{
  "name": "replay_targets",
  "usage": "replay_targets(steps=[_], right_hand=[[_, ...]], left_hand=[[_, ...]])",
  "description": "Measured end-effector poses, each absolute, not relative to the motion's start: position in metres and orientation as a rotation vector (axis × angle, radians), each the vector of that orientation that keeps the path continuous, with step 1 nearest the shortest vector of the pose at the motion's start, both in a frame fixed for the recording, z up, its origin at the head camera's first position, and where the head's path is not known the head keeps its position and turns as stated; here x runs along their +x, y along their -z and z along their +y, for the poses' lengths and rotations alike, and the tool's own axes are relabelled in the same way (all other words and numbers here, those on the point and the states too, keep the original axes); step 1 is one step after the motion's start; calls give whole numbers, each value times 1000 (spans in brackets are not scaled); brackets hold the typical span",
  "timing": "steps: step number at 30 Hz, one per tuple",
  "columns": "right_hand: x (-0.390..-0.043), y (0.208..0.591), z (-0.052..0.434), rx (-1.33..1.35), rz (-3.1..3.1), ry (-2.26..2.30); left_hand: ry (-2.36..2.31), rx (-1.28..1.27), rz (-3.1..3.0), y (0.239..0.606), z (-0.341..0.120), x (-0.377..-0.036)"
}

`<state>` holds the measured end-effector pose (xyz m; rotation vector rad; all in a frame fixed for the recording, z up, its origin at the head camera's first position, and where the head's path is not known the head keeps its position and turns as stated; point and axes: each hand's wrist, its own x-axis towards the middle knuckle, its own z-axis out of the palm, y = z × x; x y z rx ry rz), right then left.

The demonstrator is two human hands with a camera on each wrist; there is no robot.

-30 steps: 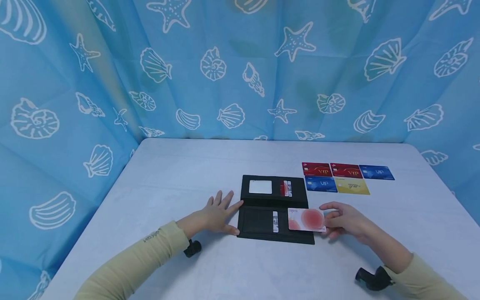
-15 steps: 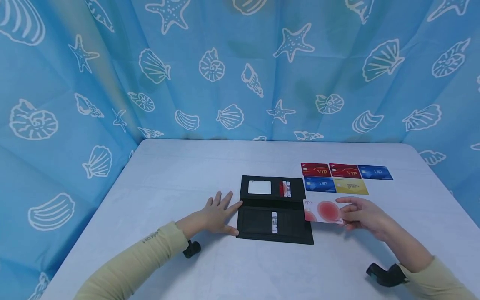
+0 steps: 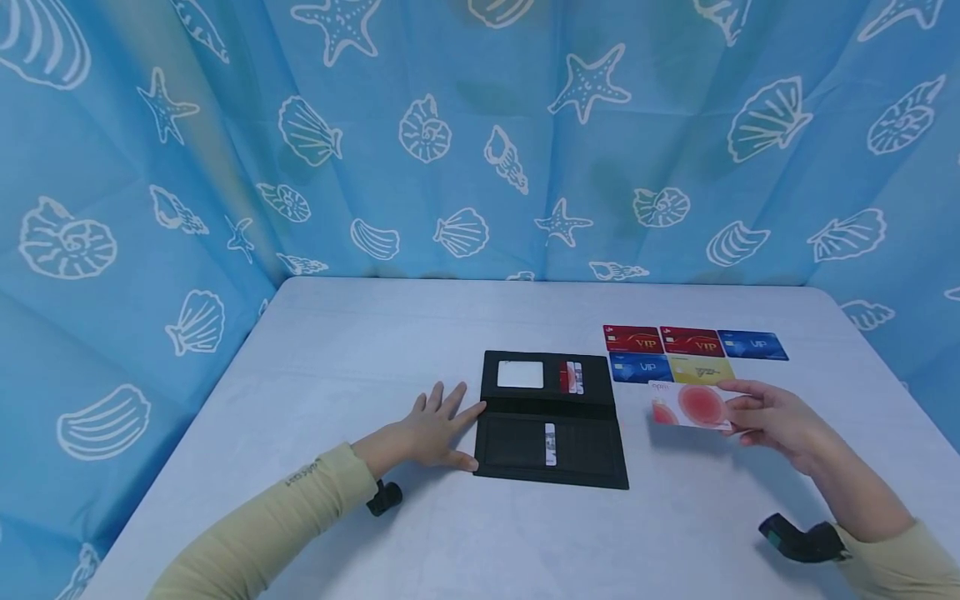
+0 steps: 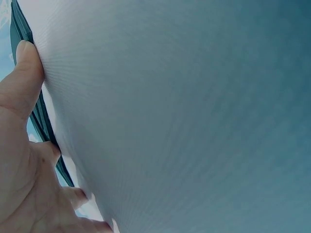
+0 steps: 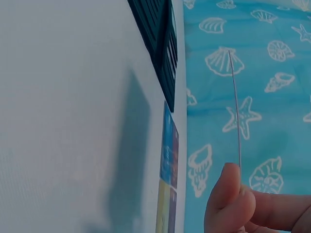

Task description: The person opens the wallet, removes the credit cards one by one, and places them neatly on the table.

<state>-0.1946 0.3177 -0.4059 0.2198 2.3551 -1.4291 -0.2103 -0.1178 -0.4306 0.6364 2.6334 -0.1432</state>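
**Grip.** Right hand (image 3: 776, 415): thumb and fingertips pinch one short edge of a white plastic card printed with a red-pink disc (image 3: 692, 405). In the right wrist view the card shows edge-on as a thin line (image 5: 235, 111) rising from the thumb (image 5: 228, 194). Left hand (image 3: 427, 429): fingers spread flat on the table and holding nothing, with thumb and forefinger touching the left edge of the wallet.

**Item held.** The card hangs level above the pale grey table (image 3: 375, 350), to the right of the wallet and clear of it. It sits just in front of the laid-out cards, and its far edge overlaps the yellow one in the head view.

**Wallet.** A long black fold-over wallet (image 3: 551, 417) lies open and flat, with a clear window pocket (image 3: 521, 374). Slotted cards (image 3: 572, 377) show in the far half, and one more (image 3: 551, 443) shows in the near half.

**Laid out.** Five VIP cards lie face up in two rows.
- Far row: a red one (image 3: 632, 339), a second red one (image 3: 691, 341) and a blue one (image 3: 752, 345).
- Near row: a blue one (image 3: 640, 367) and a yellow one (image 3: 701, 368).

**Step, as judged.** The card is being carried between the wallet and the rows, near the open place to the right of the yellow card. Laying it there would call for lowering it flat, squared to its neighbours, without nudging them. The left hand would go on steadying the wallet.

**Surround.** A blue cloth backdrop printed with white shells and starfish (image 3: 450, 125).
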Motion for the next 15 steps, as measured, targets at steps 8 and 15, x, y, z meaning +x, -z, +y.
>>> replay_targets(steps=[8, 15], right_hand=[[-197, 404, 343, 237, 2354, 1506], [-200, 403, 367, 303, 2317, 1582]], left_hand=[[128, 630, 2634, 431, -118, -210], [129, 639, 2637, 431, -118, -210]])
